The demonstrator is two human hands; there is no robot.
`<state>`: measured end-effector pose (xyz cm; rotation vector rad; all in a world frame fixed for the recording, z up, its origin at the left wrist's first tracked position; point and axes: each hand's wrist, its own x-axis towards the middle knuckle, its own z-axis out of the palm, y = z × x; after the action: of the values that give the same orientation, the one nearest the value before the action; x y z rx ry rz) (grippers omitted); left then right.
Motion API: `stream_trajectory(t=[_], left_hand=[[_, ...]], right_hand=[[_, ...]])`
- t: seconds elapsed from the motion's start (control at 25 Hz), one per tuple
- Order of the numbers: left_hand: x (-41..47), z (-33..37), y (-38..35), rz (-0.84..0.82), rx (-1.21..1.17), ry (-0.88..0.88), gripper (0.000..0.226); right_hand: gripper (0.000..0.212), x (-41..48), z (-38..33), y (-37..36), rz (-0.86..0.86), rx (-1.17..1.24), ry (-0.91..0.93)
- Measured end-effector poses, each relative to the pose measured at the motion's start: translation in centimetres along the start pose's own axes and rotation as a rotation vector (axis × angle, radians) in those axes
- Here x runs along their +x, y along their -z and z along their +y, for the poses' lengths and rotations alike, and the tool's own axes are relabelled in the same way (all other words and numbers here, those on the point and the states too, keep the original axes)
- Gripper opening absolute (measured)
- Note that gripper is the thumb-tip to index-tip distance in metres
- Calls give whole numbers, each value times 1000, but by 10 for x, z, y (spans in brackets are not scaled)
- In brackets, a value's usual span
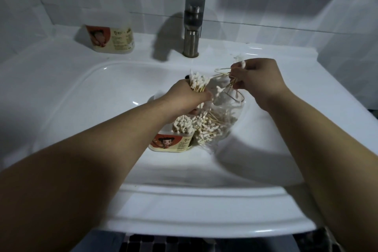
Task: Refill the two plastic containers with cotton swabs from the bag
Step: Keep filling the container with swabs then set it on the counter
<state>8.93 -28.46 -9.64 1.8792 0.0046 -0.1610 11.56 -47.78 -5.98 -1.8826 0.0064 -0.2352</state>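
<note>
Head view: grips an upright bundle of cotton swabs (197,84) in left hand (184,97) above open container (173,141) standing in sink (81,92); pinches a few loose swabs (222,75) with right hand (255,77) over clear bag (221,122) just beside it. Shows second container (110,35) on ledge left of tap (191,26).

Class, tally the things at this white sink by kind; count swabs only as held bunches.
White labelled plastic containers: 2 (ledge, basin)
Clear plastic bag: 1
Grey metal tap: 1
Hand-held cotton swab bunches: 2
Total: 6
</note>
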Motion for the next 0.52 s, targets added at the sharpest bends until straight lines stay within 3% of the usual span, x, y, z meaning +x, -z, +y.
stream_trajectory(t=[0.24, 0.52], left_hand=[[-1, 1, -4, -24, -74, -52, 20], [-2, 3, -17, 61, -210, 40, 30]], right_hand=[[17, -5, -2, -3, 22, 133, -93], [12, -10, -2, -17, -41, 232, -99]])
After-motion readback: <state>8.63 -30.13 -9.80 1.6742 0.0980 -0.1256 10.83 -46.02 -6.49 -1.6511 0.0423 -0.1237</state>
